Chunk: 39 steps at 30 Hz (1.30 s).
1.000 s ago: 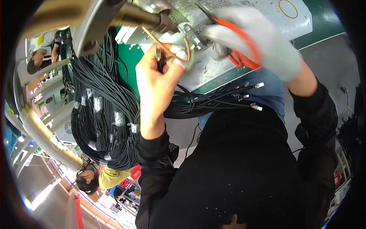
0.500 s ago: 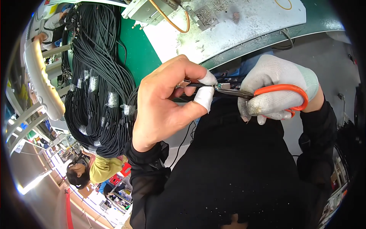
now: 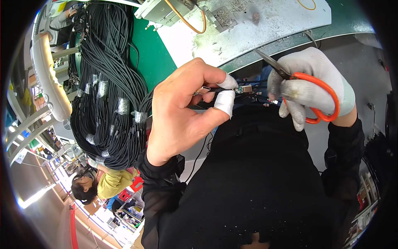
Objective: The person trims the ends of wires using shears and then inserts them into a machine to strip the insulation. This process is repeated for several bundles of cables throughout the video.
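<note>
My left hand (image 3: 178, 110), white wraps on its thumb and index finger, pinches a black cable (image 3: 215, 89) in front of my body. Just right of the fingertips sits a metal connector (image 3: 246, 89) with a bit of green at its base. Another metal plug (image 3: 202, 91) shows inside the curl of the same hand. My right hand (image 3: 309, 79), in a white glove with dirty fingertips, is closed round a pair of scissors (image 3: 334, 101) with orange handles. Their dark blades point up and left, apart from the connector. More thin black cables run behind, between the hands.
Large bundles of black cables (image 3: 107, 66), tied with clear wrap, hang at the left. Ahead, a white board (image 3: 286, 25) strewn with metal scraps lies on a green table (image 3: 155, 62), by a grey machine (image 3: 163, 12). A co-worker in yellow (image 3: 114, 180) is at lower left.
My right hand has drawn the scissors right, away from the connector, and their blades now tilt up and left. My left hand keeps its pinch on the cable almost in place.
</note>
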Available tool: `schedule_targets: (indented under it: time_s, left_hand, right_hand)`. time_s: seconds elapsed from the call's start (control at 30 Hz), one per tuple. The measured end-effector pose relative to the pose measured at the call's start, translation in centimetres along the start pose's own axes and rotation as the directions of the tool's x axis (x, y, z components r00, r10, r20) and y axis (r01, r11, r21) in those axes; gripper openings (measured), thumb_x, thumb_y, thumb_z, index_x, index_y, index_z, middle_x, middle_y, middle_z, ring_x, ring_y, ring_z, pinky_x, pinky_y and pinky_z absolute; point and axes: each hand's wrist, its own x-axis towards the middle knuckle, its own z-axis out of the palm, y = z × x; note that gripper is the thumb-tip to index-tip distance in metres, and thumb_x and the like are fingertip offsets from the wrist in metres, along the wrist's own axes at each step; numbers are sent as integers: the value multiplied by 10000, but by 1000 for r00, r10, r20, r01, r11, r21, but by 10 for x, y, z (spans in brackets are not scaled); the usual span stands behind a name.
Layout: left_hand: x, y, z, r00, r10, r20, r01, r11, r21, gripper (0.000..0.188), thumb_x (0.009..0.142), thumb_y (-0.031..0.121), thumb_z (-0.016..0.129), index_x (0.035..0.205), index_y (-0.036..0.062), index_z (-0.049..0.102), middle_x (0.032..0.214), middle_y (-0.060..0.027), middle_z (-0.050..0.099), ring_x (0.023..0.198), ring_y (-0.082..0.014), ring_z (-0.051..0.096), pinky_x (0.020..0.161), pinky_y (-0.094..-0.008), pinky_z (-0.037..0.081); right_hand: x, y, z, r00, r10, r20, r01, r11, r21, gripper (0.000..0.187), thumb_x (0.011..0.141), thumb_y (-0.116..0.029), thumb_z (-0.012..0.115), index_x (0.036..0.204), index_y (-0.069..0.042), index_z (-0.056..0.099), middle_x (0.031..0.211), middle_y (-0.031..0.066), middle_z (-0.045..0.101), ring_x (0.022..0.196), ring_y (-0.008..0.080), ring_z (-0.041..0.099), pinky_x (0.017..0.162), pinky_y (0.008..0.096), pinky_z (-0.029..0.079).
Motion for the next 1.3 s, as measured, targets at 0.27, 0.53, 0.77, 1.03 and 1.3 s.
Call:
schedule_targets:
  time_s: [0.27, 0.53, 0.77, 1.03, 1.3]
  left_hand:
    - [3, -4, 8, 993, 91, -80, -84, 992, 93, 175, 727, -71, 690, 865, 7, 615, 760, 32, 522, 634, -5, 386, 565, -139, 317]
    - [5, -16, 18, 910, 315, -270, -216, 915, 340, 221, 708, -37, 754, 866, 21, 610, 745, 30, 515, 592, -21, 390, 510, -162, 286]
    - [6, -19, 21, 877, 388, -284, -264, 882, 392, 245, 687, -35, 767, 859, 18, 601, 737, 20, 527, 568, -25, 388, 483, -165, 274]
    - [4, -21, 23, 855, 436, -283, -288, 851, 440, 244, 684, -37, 766, 846, 15, 592, 738, 10, 548, 555, -26, 388, 488, -143, 301]
    - [4, -15, 22, 851, 383, -359, -249, 896, 367, 249, 667, -4, 792, 830, 21, 605, 659, -19, 537, 488, -77, 443, 443, -199, 357]
  right_hand:
    - [5, 6, 20, 994, -13, -104, 11, 1000, -19, 206, 836, -156, 579, 853, 48, 601, 578, 69, 608, 502, 149, 604, 581, 266, 512]
    - [1, 15, 34, 978, -204, -35, 151, 817, -557, 228, 858, -235, 634, 855, -8, 612, 616, 85, 573, 537, 193, 570, 536, 303, 452]
    - [6, 18, 38, 895, -442, -62, 306, 709, -636, 247, 852, -260, 671, 829, -21, 614, 588, 128, 534, 507, 277, 540, 505, 333, 431]
    - [8, 21, 37, 886, -464, -16, 344, 679, -649, 232, 866, -229, 655, 798, -14, 599, 580, 150, 520, 513, 323, 527, 492, 352, 423]
    - [6, 30, 22, 913, -391, -120, 234, 741, -630, 328, 875, -220, 639, 648, -15, 522, 516, 113, 488, 477, 289, 537, 470, 379, 418]
